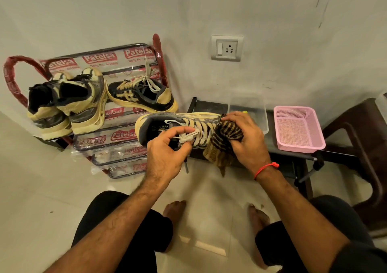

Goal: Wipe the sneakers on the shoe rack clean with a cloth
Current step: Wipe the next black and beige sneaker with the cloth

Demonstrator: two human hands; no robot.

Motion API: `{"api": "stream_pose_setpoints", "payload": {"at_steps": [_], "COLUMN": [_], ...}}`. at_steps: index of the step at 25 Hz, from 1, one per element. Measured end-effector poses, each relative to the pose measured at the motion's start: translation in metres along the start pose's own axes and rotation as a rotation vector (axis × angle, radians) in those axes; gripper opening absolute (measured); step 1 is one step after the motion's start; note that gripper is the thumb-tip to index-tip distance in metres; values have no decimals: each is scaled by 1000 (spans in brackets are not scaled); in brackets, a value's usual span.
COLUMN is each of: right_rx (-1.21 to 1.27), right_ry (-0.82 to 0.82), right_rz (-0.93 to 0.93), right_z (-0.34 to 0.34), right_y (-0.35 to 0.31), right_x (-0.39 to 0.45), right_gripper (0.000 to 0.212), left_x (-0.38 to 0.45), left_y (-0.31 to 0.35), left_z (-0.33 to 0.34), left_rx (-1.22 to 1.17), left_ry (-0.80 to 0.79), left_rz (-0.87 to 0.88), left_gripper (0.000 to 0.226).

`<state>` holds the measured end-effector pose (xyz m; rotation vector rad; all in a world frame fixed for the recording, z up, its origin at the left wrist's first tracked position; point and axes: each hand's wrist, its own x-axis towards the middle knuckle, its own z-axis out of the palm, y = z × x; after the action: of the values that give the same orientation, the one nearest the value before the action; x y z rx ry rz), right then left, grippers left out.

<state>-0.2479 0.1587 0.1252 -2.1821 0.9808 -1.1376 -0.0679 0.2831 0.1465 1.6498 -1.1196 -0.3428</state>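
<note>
I see left hand (165, 153) pinching the laces at the tongue of the sneaker (167, 124) held mid-air beside the shoe rack (117, 138), right hand (247, 138) clenched on the striped cloth (224, 140), pressing it against the toe end.

Open tiled floor (41, 189) left of the knees, clear for passing. Blocked at upper left by the shoe rack (117, 147) with three sneakers (83, 105) on its top tier. Hemmed in on the right by a pink basket (297, 130) and clear plastic box (249, 109) atop a dark stand (293, 157). Crowded just beside by a brown chair (360, 147).
</note>
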Motion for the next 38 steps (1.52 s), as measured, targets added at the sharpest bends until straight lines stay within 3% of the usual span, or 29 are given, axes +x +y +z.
{"api": "stream_pose_setpoints", "payload": {"at_steps": [2,5,7,11,16,20,22,25,31,35,38], "right_rx": [121,179,100,168,314,554,370,208,159,211,188], "right_ry": [-102,-295,-238,-74,-79,-224,-249,-154,-78,-305,-418], "right_rz": [-18,-248,-309,-125,-6,139,71,-23,-58,-187,-360], "right_z": [5,16,14,6,22,24,30,38,27,39,42], "right_y": [-24,-49,-40,-27,-45,-53,-55,-53,-47,-45,-47], "right_x": [-6,-15,-10,-4,-13,-25,-28,-29,-13,-34,-41], "right_gripper": [48,60,54,50,52,58,57,39,47,46,44], "left_x": [3,5,7,13,5,10,13,15,19,31,32], "left_y": [-2,3,0,-9,-1,-9,-14,-20,-16,-27,-33], "left_z": [-5,-12,-17,-32,-28,-29,-30,-32,-37,-52,-63], "left_rx": [86,133,174,169,143,152,129,135,149,-6,-132], "left_ry": [8,-28,-53,-78,-225,-208,-229,-278,-309,-190,-368], "left_rz": [87,167,207,219,274,214,166,96,181,73,11], "left_gripper": [38,41,47,63,37,38,50,68,54,43,37]}}
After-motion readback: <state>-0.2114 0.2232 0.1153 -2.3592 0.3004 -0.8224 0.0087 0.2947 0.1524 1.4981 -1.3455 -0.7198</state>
